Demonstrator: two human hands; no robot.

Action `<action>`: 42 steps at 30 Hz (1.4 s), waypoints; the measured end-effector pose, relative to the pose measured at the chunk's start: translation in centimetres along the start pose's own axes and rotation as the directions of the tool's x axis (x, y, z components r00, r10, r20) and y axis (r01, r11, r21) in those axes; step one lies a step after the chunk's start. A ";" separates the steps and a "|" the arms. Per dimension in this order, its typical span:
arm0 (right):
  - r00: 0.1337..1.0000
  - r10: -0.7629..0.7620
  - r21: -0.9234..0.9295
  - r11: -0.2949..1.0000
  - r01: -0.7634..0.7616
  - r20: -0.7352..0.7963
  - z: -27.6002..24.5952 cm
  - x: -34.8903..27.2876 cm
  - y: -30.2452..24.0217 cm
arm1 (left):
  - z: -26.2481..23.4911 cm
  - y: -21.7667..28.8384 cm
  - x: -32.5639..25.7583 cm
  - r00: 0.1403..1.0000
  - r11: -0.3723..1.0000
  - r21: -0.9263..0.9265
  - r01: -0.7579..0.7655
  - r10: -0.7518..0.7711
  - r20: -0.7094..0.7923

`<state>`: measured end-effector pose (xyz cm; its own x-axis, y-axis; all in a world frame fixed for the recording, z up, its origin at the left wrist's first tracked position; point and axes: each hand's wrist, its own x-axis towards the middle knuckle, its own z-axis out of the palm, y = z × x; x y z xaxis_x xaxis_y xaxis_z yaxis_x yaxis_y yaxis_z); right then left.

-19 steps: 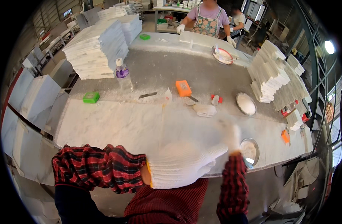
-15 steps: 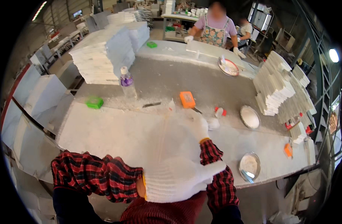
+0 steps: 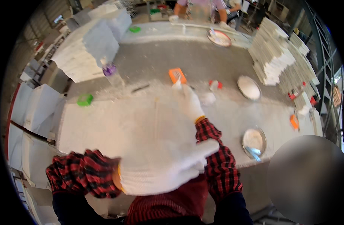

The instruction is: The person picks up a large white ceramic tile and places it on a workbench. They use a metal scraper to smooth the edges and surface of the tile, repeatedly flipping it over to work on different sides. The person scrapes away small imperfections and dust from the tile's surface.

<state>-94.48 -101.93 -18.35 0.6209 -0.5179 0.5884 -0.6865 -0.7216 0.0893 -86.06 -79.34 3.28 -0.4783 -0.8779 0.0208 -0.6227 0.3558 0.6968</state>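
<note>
My left hand, in a white knitted glove, hovers palm-down over the near edge of a pale slab with its fingers stretched out. Farther ahead, my right hand, gloved the same way, reaches across the slab. Its fingers are drawn together around a small, white, pointed thing, too blurred to name, beside an orange box. Right of that hand lie a crumpled white lump and a small red-and-white item. A dark, thin tool rests to the left.
A bottle with a purple label and a green box stand left. Stacks of slabs rise on both sides. Round dishes of pale powder sit right, the nearer holding a blue-handled tool. Across the table stands a person.
My view has tipped downward, so the table sits higher. My right hand has reached farther left and forward to the orange box. A small white item left of that box no longer shows there.
</note>
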 end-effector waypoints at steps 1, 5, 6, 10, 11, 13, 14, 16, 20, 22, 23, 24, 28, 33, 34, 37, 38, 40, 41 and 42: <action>0.993 -0.116 -0.175 0.978 0.117 0.020 -3.4 -1.1 1.2 | 0.0 0.3 0.0 1.000 1.000 0.006 -0.006 0.006 -0.012; 0.753 0.377 0.746 0.201 -0.635 0.539 -13.8 -6.3 3.6 | -0.3 0.0 -0.4 1.000 1.000 0.012 0.012 -0.012 -0.022; 0.771 0.380 0.753 0.236 -0.614 0.510 -17.4 -7.4 3.5 | -0.7 -0.3 -0.2 0.999 1.000 0.009 0.026 -0.027 0.035; 0.726 0.428 0.771 0.100 -0.629 0.537 -25.3 -12.1 3.4 | -0.6 -1.5 0.2 0.995 0.999 -0.045 -0.009 0.013 0.100; 0.729 0.421 0.784 0.062 -0.617 0.540 -26.5 -12.8 3.3 | -0.7 -1.5 0.2 0.995 0.997 -0.056 -0.052 0.056 0.085; 0.719 0.421 0.792 0.004 -0.610 0.552 -28.2 -14.0 2.8 | -0.8 -0.9 0.1 0.995 0.992 -0.127 0.020 -0.007 0.102; 0.707 0.430 0.787 -0.017 -0.616 0.562 -28.9 -14.4 2.5 | -0.7 -1.1 0.1 0.996 0.989 -0.148 -0.003 0.016 0.085; 0.699 0.417 0.782 -0.049 -0.621 0.581 -29.9 -14.3 1.8 | -1.0 -0.9 -0.1 0.996 0.992 -0.122 -0.037 0.046 0.071; 0.703 0.394 0.782 -0.071 -0.619 0.592 -31.6 -13.4 0.4 | -1.6 -0.3 -0.1 0.995 0.999 0.014 -0.052 0.051 0.085; 0.693 0.402 0.769 -0.045 -0.638 0.598 -32.5 -12.8 -0.1 | -1.7 -0.2 -0.1 0.995 0.998 0.035 -0.051 0.048 0.085; 0.686 0.402 0.754 -0.018 -0.656 0.607 -33.2 -12.1 -0.4 | -1.6 -0.1 -0.1 0.995 0.998 0.034 -0.053 0.050 0.083; 0.679 0.402 0.738 0.009 -0.674 0.615 -33.7 -11.5 -0.6 | -1.6 -0.1 -0.2 0.995 0.998 0.033 -0.055 0.052 0.081; 0.689 0.384 0.726 0.068 -0.685 0.614 -34.2 -10.4 -0.6 | -1.4 -0.5 -0.2 0.994 0.993 0.038 -0.112 0.112 0.015; 0.723 0.361 0.734 0.133 -0.666 0.589 -33.1 -10.5 0.2 | -0.3 -1.7 -0.1 0.952 0.963 0.026 -0.268 0.269 -0.145; 0.725 0.355 0.736 0.133 -0.664 0.591 -33.1 -10.3 0.3 | -0.3 -1.8 -0.1 0.956 0.965 0.011 -0.260 0.259 -0.137; 0.707 0.366 0.716 0.139 -0.684 0.605 -33.8 -9.7 0.0 | -0.2 -2.2 0.0 0.962 0.967 -0.032 -0.252 0.246 -0.118; 0.684 0.391 0.692 0.146 -0.707 0.616 -34.2 -9.4 -0.2 | -0.2 -2.2 0.0 0.958 0.965 -0.030 -0.262 0.256 -0.129; 0.666 0.406 0.672 0.153 -0.725 0.626 -34.4 -9.2 -0.3 | -0.2 -2.3 -0.1 0.955 0.963 -0.025 -0.268 0.262 -0.138; 0.671 0.396 0.675 0.153 -0.722 0.627 -34.5 -9.1 -0.2 | -0.1 -2.4 -0.1 0.956 0.964 -0.022 -0.264 0.258 -0.136; 0.675 0.386 0.678 0.153 -0.719 0.628 -34.5 -9.1 -0.1 | -0.1 -2.5 -0.1 0.958 0.966 -0.019 -0.259 0.254 -0.134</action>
<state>-113.13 -81.31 4.00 0.3919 -0.9171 -0.0730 -0.2949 -0.0500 -0.9542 -84.45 -80.17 1.63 -0.5332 -0.7935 0.2933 -0.4660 0.5649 0.6810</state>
